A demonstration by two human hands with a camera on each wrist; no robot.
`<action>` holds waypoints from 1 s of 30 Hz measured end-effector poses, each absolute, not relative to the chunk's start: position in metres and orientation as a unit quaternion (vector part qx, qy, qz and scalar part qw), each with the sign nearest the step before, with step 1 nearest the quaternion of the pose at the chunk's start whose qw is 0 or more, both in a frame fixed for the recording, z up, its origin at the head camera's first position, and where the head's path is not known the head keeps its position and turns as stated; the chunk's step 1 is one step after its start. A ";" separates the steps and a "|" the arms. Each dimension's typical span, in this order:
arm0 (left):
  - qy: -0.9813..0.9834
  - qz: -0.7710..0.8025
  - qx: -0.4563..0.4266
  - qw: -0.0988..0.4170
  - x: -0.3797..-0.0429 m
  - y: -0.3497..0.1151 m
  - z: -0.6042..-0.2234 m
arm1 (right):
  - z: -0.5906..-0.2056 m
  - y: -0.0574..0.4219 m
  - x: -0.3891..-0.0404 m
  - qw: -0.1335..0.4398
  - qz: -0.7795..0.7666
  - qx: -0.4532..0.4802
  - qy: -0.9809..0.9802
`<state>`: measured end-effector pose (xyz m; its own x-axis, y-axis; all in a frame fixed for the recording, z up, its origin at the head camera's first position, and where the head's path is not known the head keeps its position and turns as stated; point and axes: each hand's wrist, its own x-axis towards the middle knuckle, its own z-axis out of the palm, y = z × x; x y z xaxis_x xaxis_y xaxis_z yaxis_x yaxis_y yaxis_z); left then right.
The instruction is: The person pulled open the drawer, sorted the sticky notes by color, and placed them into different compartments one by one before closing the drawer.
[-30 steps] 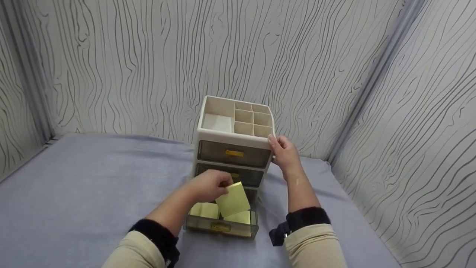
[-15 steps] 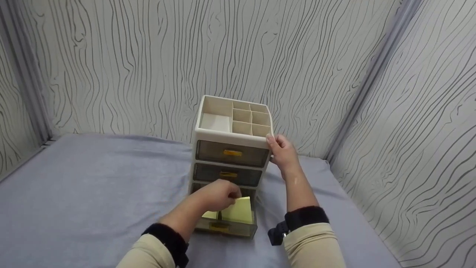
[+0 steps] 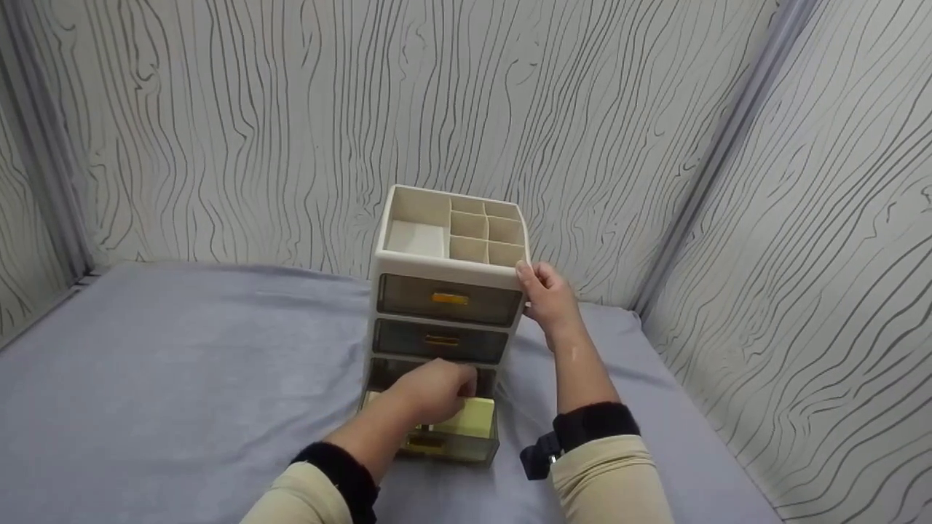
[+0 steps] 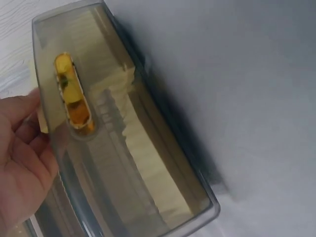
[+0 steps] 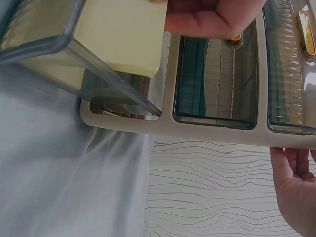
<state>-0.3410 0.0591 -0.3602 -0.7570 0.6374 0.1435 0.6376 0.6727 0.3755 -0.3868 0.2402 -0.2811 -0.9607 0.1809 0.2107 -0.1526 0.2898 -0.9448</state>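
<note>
A cream desktop drawer organizer (image 3: pixel 450 266) stands on the cloth with its lowest smoky drawer (image 3: pixel 466 450) pulled out. My left hand (image 3: pixel 437 393) pinches a pad of yellow sticky notes (image 3: pixel 478 417) by its upper edge, partly down inside the right side of that drawer. Seen from the right wrist, the pad (image 5: pixel 121 34) hangs behind the clear drawer wall. More yellow paper (image 4: pixel 148 158) shows through the drawer front in the left wrist view. My right hand (image 3: pixel 551 300) grips the organizer's upper right front edge, thumb on the front.
Two shut drawers with amber handles sit above, the upper drawer (image 3: pixel 408 297) and the middle drawer (image 3: pixel 400 336); something teal (image 5: pixel 193 74) shows inside the middle one. The top tray (image 3: pixel 419 239) has several compartments. Grey-lilac cloth (image 3: pixel 182 378) covers the table, and wood-grain panels (image 3: pixel 255 131) stand behind.
My left hand has moved down and slightly right, lowering the sticky note pad from above the drawer to partly inside it. My right hand keeps its grip on the organizer.
</note>
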 end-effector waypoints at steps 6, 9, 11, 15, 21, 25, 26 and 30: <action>-0.922 -0.193 -0.335 0.000 -0.343 0.060 -0.367 | -0.282 0.240 -0.387 0.139 0.604 -0.005 -0.785; -0.923 -0.194 -0.332 0.006 -0.343 0.059 -0.369 | -0.282 0.240 -0.387 0.140 0.603 -0.008 -0.785; -0.923 -0.194 -0.331 0.012 -0.342 0.059 -0.370 | -0.282 0.240 -0.387 0.141 0.600 -0.009 -0.788; -0.927 -0.178 -0.329 0.019 -0.340 0.060 -0.371 | -0.281 0.240 -0.386 0.143 0.600 -0.006 -0.787; -0.937 -0.153 -0.314 0.004 -0.339 0.062 -0.371 | -0.282 0.240 -0.387 0.142 0.603 -0.004 -0.785; -0.944 -0.157 -0.291 -0.016 -0.339 0.062 -0.372 | -0.282 0.240 -0.387 0.139 0.611 -0.004 -0.779; -0.945 -0.158 -0.287 -0.020 -0.340 0.062 -0.373 | -0.282 0.240 -0.387 0.139 0.612 -0.004 -0.778; -0.950 -0.155 -0.269 -0.041 -0.341 0.063 -0.376 | -0.281 0.240 -0.387 0.142 0.610 -0.005 -0.780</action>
